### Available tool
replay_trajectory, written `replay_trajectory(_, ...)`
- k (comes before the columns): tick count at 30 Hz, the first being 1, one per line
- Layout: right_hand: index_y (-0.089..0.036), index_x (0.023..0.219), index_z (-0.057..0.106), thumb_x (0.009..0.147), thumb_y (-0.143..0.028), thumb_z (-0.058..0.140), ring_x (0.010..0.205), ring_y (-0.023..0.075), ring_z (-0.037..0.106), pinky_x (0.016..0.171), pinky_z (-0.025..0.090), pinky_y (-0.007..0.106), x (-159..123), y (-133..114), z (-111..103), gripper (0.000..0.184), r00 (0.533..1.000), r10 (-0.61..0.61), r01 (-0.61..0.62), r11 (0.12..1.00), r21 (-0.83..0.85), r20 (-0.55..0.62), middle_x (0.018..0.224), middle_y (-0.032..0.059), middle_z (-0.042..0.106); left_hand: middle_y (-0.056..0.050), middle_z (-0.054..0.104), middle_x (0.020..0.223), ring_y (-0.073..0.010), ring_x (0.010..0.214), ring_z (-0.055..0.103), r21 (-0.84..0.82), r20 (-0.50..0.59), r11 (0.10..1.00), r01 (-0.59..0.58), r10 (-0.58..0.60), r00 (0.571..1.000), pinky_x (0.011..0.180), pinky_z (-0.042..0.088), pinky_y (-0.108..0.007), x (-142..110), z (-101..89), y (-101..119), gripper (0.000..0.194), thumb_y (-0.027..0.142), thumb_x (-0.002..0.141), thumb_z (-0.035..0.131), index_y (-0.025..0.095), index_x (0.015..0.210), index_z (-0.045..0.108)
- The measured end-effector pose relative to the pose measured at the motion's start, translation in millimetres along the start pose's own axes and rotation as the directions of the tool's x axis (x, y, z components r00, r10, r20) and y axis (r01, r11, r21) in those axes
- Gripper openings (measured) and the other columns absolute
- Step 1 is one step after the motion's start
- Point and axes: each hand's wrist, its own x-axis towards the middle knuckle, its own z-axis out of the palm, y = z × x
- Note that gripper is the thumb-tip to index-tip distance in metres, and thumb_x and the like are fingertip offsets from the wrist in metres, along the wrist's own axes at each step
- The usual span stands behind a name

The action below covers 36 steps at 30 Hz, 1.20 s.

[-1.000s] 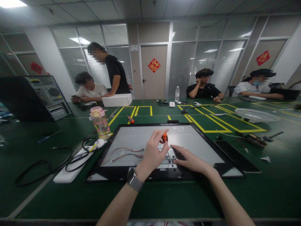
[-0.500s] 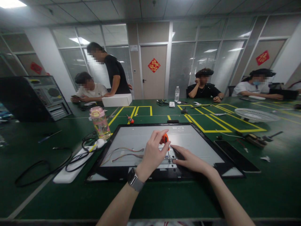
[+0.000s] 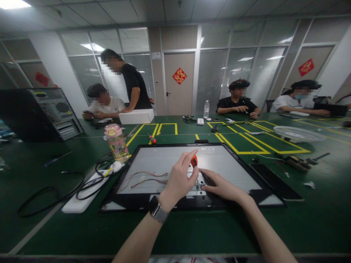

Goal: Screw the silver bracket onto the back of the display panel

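My left hand point(image 3: 179, 177), with a watch on its wrist, is closed around the orange and black handle of a screwdriver point(image 3: 194, 161). The screwdriver stands roughly upright, its tip down by a small metal bracket point(image 3: 197, 185) on the display panel point(image 3: 230, 164). Lying low over the same panel is my right hand point(image 3: 222, 185), its fingers stretched out and its fingertips beside the bracket. Whether those fingertips pinch a small part cannot be made out. The panel lies flat, grey-backed with a black frame. Thin coloured wires point(image 3: 148, 179) run across it left of my left hand.
A white power strip point(image 3: 82, 197) with black cables and a pink-lidded bottle point(image 3: 116, 142) stand left. A red screwdriver point(image 3: 152, 139) lies behind the panel, a black slab point(image 3: 275, 181) at right. A computer case point(image 3: 41, 115) stands far left. Several people are across the green table point(image 3: 192, 233).
The orange handle has turned and shifted slightly in my left hand, whose thumb has moved a little. My right hand stays put. A person across the table has lowered an arm from the face.
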Motion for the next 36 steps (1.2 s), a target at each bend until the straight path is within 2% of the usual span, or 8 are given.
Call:
replay_trajectory(8,-0.018,0.141,0.038,0.080,-0.043,0.060,0.133,0.0276,0.039,0.111,0.028,0.041,-0.4,0.8,0.3,0.069,1.000,0.015,-0.015,1.000,-0.014,0.001,0.146,0.0107,0.041,-0.003,0.055,0.101,-0.0164,0.086,0.058,0.027,-0.041,0.998,0.059,-0.058,0.998,0.079,0.050,-0.032,0.7,0.1,-4.4,0.048,0.015,0.086,0.058,0.026,0.130,0.045)
replay_trajectory(14,-0.019,0.142,0.037,0.080,-0.041,0.061,0.133,0.0267,0.038,0.112,0.028,0.041,-0.1,-2.2,-1.0,0.070,0.999,0.038,-0.038,0.999,-0.011,0.007,0.147,0.0102,0.040,0.000,0.055,0.095,-0.0122,0.079,0.059,-0.119,-0.119,0.984,0.136,-0.150,0.981,0.077,0.053,-0.029,7.1,-5.5,-9.6,0.044,0.010,0.083,0.058,0.026,0.124,0.052)
replay_trajectory(16,-0.019,0.142,0.037,0.080,-0.041,0.060,0.134,0.0263,0.037,0.112,0.027,0.041,-0.5,-4.0,-2.1,0.070,0.998,0.054,-0.054,0.998,-0.012,0.015,0.147,0.0100,0.040,-0.002,0.055,0.100,-0.0112,0.078,0.061,-0.231,-0.144,0.952,0.203,-0.240,0.960,0.074,0.056,-0.027,9.9,-9.9,-13.1,0.042,0.011,0.083,0.058,0.025,0.122,0.053)
replay_trajectory(19,-0.020,0.141,0.038,0.079,-0.041,0.060,0.134,0.0266,0.037,0.112,0.027,0.042,-1.4,-6.8,-3.8,0.069,0.998,0.068,-0.068,0.998,-0.012,0.017,0.148,0.0094,0.039,-0.004,0.052,0.108,-0.0093,0.071,0.064,-0.427,-0.182,0.858,0.286,-0.392,0.902,0.070,0.058,-0.027,10.9,-21.5,-18.5,0.046,0.017,0.084,0.058,0.023,0.128,0.046)
replay_trajectory(21,-0.020,0.141,0.038,0.079,-0.042,0.060,0.134,0.0268,0.036,0.112,0.027,0.043,-1.9,-8.2,-4.7,0.069,0.998,0.068,-0.068,0.998,-0.014,0.016,0.148,0.0091,0.039,-0.004,0.051,0.106,-0.0088,0.069,0.064,-0.459,-0.245,0.839,0.291,-0.434,0.867,0.066,0.059,-0.026,8.4,-31.2,-21.9,0.049,0.020,0.082,0.060,0.023,0.128,0.044)
replay_trajectory(23,-0.020,0.141,0.038,0.080,-0.042,0.059,0.134,0.0266,0.036,0.112,0.027,0.042,-2.2,-9.1,-5.3,0.069,0.998,0.065,-0.065,0.998,-0.018,0.023,0.148,0.0095,0.039,-0.003,0.052,0.103,-0.0062,0.061,0.059,-0.391,-0.317,0.871,0.297,-0.431,0.845,0.056,0.058,-0.021,4.0,-39.7,-25.3,0.043,0.022,0.080,0.063,0.021,0.121,0.049)
replay_trajectory(27,-0.021,0.141,0.038,0.080,-0.041,0.059,0.134,0.0261,0.037,0.113,0.026,0.043,-2.0,-8.2,-5.3,0.068,0.998,0.051,-0.051,0.999,-0.014,0.027,0.147,0.0091,0.039,-0.005,0.055,0.108,-0.0067,0.062,0.056,-0.262,-0.333,0.924,0.278,-0.357,0.873,0.051,0.056,-0.018,-4.3,-44.0,-31.7,0.039,0.024,0.079,0.065,0.021,0.116,0.053)
replay_trajectory(36,-0.021,0.142,0.036,0.080,-0.044,0.059,0.135,0.0265,0.036,0.113,0.026,0.041,-0.3,1.4,-1.4,0.070,0.999,0.044,-0.043,0.999,-0.025,0.020,0.148,0.0087,0.038,-0.006,0.055,0.111,-0.0090,0.070,0.059,-0.249,-0.256,0.929,0.272,-0.334,0.907,0.054,0.058,-0.020,-7.6,-30.8,-31.2,0.037,0.022,0.082,0.061,0.023,0.117,0.052)
